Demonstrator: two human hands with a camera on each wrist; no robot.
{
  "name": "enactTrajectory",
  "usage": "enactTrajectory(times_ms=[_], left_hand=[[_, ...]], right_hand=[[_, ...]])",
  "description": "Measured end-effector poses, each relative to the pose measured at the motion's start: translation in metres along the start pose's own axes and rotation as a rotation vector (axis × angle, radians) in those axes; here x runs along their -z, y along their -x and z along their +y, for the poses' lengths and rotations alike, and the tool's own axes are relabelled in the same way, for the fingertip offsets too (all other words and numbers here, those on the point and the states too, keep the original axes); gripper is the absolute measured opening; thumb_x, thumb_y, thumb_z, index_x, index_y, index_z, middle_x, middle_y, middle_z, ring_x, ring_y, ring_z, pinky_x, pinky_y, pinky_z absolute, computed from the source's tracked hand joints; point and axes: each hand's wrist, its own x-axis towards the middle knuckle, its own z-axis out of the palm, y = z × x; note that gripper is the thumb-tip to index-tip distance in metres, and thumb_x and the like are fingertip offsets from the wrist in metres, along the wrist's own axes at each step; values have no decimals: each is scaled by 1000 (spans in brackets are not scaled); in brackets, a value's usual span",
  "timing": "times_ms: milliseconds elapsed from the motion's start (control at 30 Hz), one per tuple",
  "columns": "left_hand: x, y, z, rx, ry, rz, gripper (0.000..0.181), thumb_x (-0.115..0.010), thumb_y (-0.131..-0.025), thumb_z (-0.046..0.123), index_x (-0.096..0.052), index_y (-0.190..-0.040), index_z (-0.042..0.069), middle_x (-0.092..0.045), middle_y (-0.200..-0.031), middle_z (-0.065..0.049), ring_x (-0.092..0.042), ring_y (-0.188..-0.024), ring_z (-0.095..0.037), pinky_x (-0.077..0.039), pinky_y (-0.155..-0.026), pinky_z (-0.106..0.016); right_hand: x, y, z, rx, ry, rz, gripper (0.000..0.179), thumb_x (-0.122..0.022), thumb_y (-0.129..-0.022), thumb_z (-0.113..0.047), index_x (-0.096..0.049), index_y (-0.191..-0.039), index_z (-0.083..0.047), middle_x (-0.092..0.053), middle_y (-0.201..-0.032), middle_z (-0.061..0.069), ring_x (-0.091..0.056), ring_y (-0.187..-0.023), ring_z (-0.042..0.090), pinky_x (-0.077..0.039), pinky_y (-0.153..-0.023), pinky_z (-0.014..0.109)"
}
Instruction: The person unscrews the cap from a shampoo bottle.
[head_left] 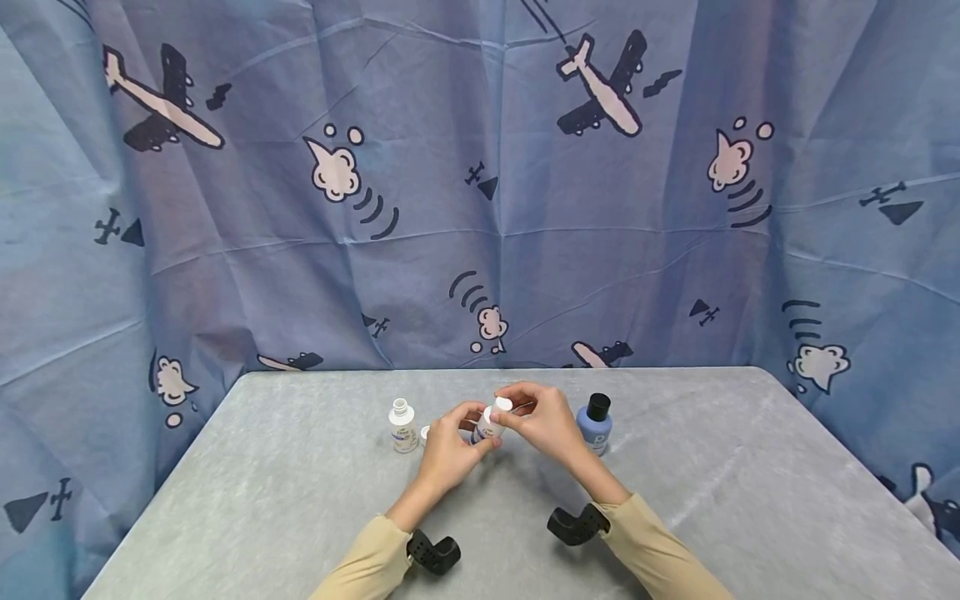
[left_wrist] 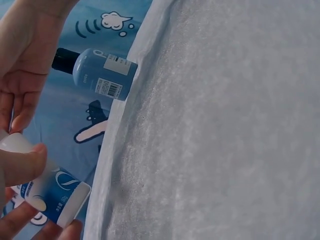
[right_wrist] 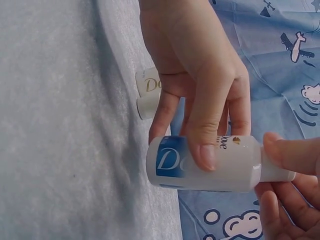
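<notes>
A small white Dove bottle with a blue label (right_wrist: 167, 162) is held tilted above the table in the head view. My left hand (head_left: 447, 454) grips its body, thumb on one side and fingers on the other. On the bottle's white cap (head_left: 502, 405), my right hand (head_left: 547, 423) pinches with thumb and fingers; the cap is on the bottle's top. To the left, a second white bottle (head_left: 402, 429) stands upright with its threaded neck bare. Beside it a loose white cap (head_left: 425, 433) is partly hidden by my left hand.
A blue bottle with a black cap (head_left: 595, 427) stands upright just right of my right hand. The grey cloth-covered table (head_left: 247, 492) reaches back to a blue curtain (head_left: 420, 183) printed with planes. Black wrist mounts (head_left: 433, 553) stick out from both cuffs.
</notes>
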Motion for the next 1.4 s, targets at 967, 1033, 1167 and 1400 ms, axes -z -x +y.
enactTrajectory(times_ms=[967, 1033, 1167, 1400], left_hand=[[2, 5, -4, -67, 63, -78, 37, -82, -71, 11, -66, -104, 5, -72, -94, -11, -70, -82, -26, -58, -74, -40], [2, 5, -4, -66, 65, -88, 37, -82, -72, 11, -66, -104, 4, -72, -94, -12, -70, -83, -27, -58, -72, -39], [3, 5, -4, -53, 67, -120, 37, -80, -74, 11, -66, -107, 4, -72, -97, -13, -70, -86, -27, -59, -69, -31], [5, 5, -3, -49, 81, -176, 39, -77, -78, 9, -64, -114, 1, -70, -100, -15, -69, -91, -27, -57, -70, -22]], right_hand=[[5, 4, -2, 41, -61, -141, 24, -78, -78, -7, -70, -99, 1, -72, -94, 15, -71, -88, 23, -57, -76, 22], [7, 5, -7, 43, -64, -153, 24, -76, -78, -4, -70, -100, 3, -71, -95, 17, -70, -90, 27, -57, -77, 23], [11, 9, -19, 63, -100, -167, 24, -74, -79, 2, -68, -101, 9, -70, -97, 23, -69, -92, 32, -57, -79, 25], [10, 6, 0, 121, -118, -202, 27, -74, -80, 0, -68, -105, 7, -69, -105, 21, -68, -95, 29, -56, -82, 24]])
